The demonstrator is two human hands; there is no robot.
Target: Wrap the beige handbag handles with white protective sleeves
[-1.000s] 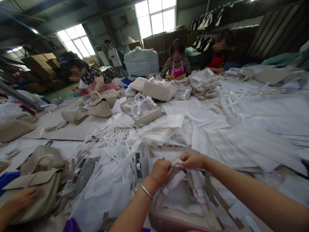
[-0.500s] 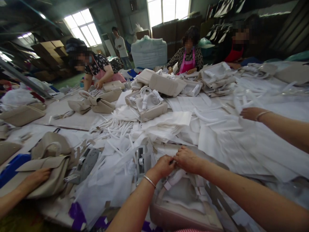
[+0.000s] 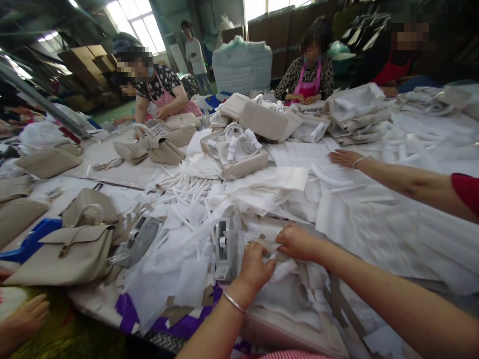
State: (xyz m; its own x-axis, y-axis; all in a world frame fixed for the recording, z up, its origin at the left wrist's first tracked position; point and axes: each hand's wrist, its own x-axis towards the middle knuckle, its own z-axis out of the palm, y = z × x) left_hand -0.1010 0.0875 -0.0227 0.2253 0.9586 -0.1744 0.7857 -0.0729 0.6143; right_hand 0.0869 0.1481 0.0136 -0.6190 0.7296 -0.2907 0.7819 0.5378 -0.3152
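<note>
A pale beige handbag (image 3: 295,334) lies in front of me, its straps and upper part covered with white foam wrapping (image 3: 284,271). My left hand (image 3: 258,264), with a bangle at the wrist, is curled with white wrapping between thumb and fingers over the bag's top. Close beside it, my right hand (image 3: 299,243) pinches the same white material. The exact piece is partly hidden by my fingers. Just left of my left hand stands a grey tape dispenser (image 3: 225,249). A second tape dispenser (image 3: 140,242) sits farther left.
White foam sheets (image 3: 366,224) cover the right side, where a co-worker's hand (image 3: 346,157) rests. Finished-looking beige bags (image 3: 71,254) and a blue tool (image 3: 32,242) lie left, near another person's hand (image 3: 32,311). Bags (image 3: 262,119) are heaped mid-table; several people stand around.
My hands have moved slightly apart, white material showing between them. At left, the other person's hand has left the bag. The co-worker's hand at right has reached left across the sheets.
</note>
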